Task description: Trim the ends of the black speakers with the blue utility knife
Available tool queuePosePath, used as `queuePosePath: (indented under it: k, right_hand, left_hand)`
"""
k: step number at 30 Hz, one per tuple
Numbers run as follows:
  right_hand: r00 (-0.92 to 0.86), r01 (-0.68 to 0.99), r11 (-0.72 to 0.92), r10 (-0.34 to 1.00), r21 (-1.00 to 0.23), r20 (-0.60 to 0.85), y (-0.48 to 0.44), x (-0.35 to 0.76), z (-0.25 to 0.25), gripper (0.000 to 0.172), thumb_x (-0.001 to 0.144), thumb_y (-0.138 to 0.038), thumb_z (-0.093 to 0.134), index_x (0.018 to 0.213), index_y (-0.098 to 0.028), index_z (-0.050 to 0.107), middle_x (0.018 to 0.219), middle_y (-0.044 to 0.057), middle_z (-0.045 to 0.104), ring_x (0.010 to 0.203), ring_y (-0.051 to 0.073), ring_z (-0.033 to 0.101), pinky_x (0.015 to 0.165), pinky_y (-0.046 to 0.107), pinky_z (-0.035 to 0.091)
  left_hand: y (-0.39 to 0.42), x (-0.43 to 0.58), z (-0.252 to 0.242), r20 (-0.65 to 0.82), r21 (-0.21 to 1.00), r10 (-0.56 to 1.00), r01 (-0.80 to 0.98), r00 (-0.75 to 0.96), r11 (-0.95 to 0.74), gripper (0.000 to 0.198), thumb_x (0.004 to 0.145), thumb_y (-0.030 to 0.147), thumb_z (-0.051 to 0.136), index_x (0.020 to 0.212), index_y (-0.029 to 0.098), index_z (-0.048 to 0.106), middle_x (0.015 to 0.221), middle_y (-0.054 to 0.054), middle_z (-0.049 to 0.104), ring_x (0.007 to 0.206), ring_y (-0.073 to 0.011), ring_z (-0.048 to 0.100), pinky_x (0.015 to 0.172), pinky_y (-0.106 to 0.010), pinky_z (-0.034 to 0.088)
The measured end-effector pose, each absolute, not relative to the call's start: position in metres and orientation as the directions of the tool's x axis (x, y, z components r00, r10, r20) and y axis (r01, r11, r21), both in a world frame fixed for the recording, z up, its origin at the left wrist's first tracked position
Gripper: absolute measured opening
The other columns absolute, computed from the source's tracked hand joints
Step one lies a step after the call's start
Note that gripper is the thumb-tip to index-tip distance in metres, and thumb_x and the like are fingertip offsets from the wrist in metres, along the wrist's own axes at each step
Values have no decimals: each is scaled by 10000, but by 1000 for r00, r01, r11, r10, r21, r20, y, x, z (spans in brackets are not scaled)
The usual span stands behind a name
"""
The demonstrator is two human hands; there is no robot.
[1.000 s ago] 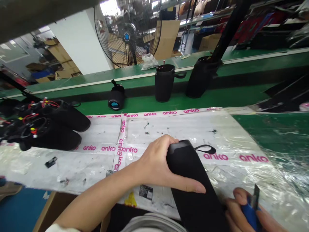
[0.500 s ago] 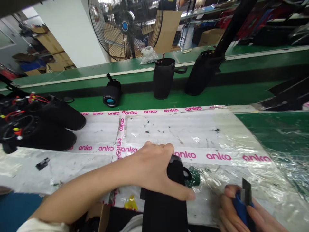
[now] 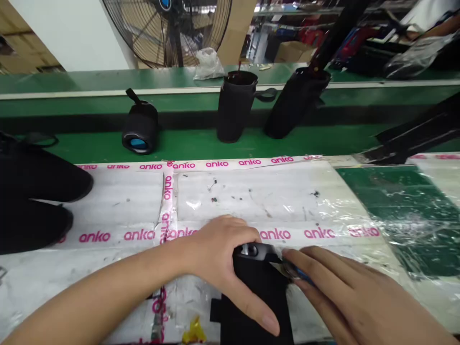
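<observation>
Near the front edge of the bench, my left hand wraps round a black fabric-covered speaker; the fingers are over its far side and the thumb lies along the near face. The speaker's end shows a smooth dark cap with a round knob-like part. My right hand grips a blue utility knife, mostly hidden under the fingers. Its tip end is against the upper right rim of the speaker, beside the strap; the blade itself is blurred and hard to make out.
Black speaker shells lie at the left. A small speaker with a blue end and two upright shells, one straight and one tilted, stand on the green bench. A fan is behind. A yellow scrap lies near the front.
My right hand has brought the utility knife leftward from the right side to the speaker's end. The left hand keeps its hold on the speaker. The view has shifted right and down.
</observation>
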State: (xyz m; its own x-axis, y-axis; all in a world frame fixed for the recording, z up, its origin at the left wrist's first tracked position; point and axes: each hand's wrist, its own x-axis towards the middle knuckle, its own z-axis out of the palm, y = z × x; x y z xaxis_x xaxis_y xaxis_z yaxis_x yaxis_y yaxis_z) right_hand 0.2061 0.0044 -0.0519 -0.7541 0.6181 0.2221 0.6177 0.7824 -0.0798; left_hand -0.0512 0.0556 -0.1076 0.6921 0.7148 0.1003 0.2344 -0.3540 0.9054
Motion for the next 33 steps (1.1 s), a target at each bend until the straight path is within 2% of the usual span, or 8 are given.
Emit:
queuePosePath:
  k: [3, 7, 11, 16, 20, 25, 33]
  right_hand:
    - [-797, 580, 814, 576, -36, 181, 15, 198, -47, 348, 1074, -108, 352, 1325, -189, 581, 940, 50, 746, 700, 214, 762, 543, 338, 626]
    - [-801, 577, 812, 584, -87, 131, 17, 202, -50, 371, 1081, -111, 364, 1362, -196, 592, 1014, 57, 719, 774, 228, 739, 610, 376, 599]
    - [-830, 535, 836, 547, -120, 106, 19, 205, -48, 368, 1068, -98, 366, 1335, -200, 597, 1030, 56, 707, 763, 231, 698, 621, 393, 561]
    - [-844, 522, 845, 531, -116, 73, 19, 203, -42, 399, 1026, -73, 394, 1350, -191, 594, 1014, 52, 711, 742, 241, 680, 616, 411, 544]
    - [-843, 521, 846, 531, -113, 87, 18, 203, -43, 390, 1042, -81, 396, 1368, -175, 588, 1023, 62, 718, 741, 249, 688, 612, 418, 546]
    - [-837, 533, 842, 539, -89, 93, 15, 204, -46, 369, 1057, -93, 377, 1346, -181, 589, 991, 47, 718, 697, 239, 689, 573, 416, 544]
    - [-837, 540, 840, 543, -62, 66, 14, 205, -45, 473, 958, -76, 451, 1397, -184, 588, 976, 37, 718, 672, 262, 691, 532, 450, 565]
  left_hand:
    - [57, -51, -109, 133, 906, 717, 209, 684, -367, 876, 393, 1007, 805, 627, 234, 466, 556, 60, 470, 542, -119, 410, 583, -330, 343]
    - [59, -50, -112, 179, 914, 728, 162, 662, -372, 882, 388, 1014, 802, 616, 238, 449, 514, 72, 405, 518, -113, 360, 558, -333, 303]
    - [60, -51, -114, 182, 923, 697, 125, 694, -365, 856, 444, 1001, 812, 631, 234, 479, 518, 68, 441, 520, -116, 375, 571, -340, 323]
    - [64, -54, -117, 251, 912, 656, 52, 712, -407, 848, 466, 982, 836, 648, 232, 485, 557, 73, 432, 544, -107, 359, 567, -334, 291]
    - [67, -54, -120, 280, 909, 623, 7, 730, -417, 856, 430, 962, 867, 637, 235, 466, 557, 77, 427, 547, -106, 357, 554, -334, 286]
    - [67, -54, -121, 265, 910, 632, 29, 728, -414, 853, 434, 953, 874, 666, 229, 485, 587, 70, 477, 557, -109, 398, 575, -336, 324]
    - [68, -52, -123, 247, 906, 618, 49, 746, -421, 870, 403, 982, 848, 679, 238, 490, 580, 68, 464, 564, -115, 398, 597, -340, 333]
